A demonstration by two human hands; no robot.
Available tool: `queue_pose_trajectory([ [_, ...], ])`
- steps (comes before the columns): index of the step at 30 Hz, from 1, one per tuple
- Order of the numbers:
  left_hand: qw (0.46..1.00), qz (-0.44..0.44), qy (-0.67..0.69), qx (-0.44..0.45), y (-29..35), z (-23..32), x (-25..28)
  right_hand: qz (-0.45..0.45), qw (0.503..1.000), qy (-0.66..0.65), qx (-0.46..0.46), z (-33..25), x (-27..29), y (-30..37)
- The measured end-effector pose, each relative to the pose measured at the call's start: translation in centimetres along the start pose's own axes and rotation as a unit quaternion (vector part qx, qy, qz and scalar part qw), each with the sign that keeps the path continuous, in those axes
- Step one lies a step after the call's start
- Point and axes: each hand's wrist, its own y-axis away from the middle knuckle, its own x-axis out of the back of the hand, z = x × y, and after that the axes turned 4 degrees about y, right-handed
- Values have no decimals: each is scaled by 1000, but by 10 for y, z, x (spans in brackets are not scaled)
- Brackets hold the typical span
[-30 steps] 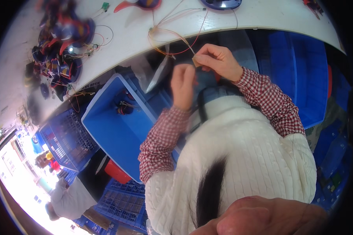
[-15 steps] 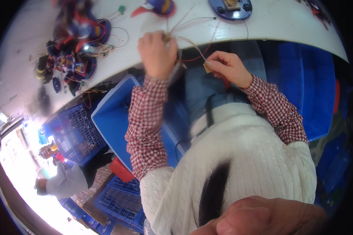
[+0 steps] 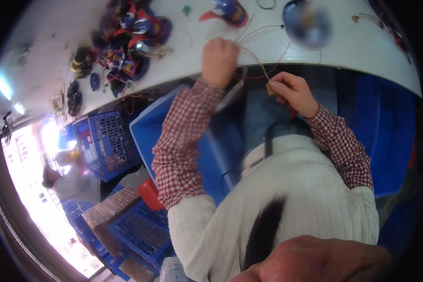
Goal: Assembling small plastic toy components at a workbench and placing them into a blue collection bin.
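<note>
Over the front edge of the white table, my left hand (image 3: 219,61) is closed at one end of a bundle of thin wires (image 3: 255,55); its fingertips are partly hidden. My right hand (image 3: 294,94), lower and further right, pinches a small flat tan piece (image 3: 270,89) that the wires run to. A thin red wire (image 3: 281,60) loops between the hands and up over the table edge. Beyond my left hand lies a purple and red plastic shell (image 3: 231,12). A blue oval plastic part (image 3: 310,27), blurred, sits further right on the table.
Several purple and red shells with wires (image 3: 127,61) crowd the left of the table (image 3: 178,61). Blue bins (image 3: 148,124) stand below the edge on both sides of my lap. Blue crates (image 3: 105,145) and a person in pale clothing (image 3: 77,181) are at the left.
The view has swung, so the table and both hands appear further right. Both hands keep their hold, the wires still stretched between them.
</note>
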Motion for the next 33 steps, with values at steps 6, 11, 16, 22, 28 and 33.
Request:
queue_pose_trajectory([
  [6,891,89,332,296,48,53,65,16,1000,-15,-13,4,2,-2],
  [11,792,-8,393,468,111,95,4,-3,999,-37,-28,2,1,-1],
  [16,812,-73,377,440,103,59,-49,-7,999,-42,-25,7,3,-3],
  [22,544,-54,666,507,103,62,-47,0,999,-46,-17,11,7,-3],
  [28,249,33,818,518,99,87,16,27,999,-37,1,12,13,-5],
  [33,290,11,807,514,115,89,25,37,999,-34,0,9,10,-8],
])
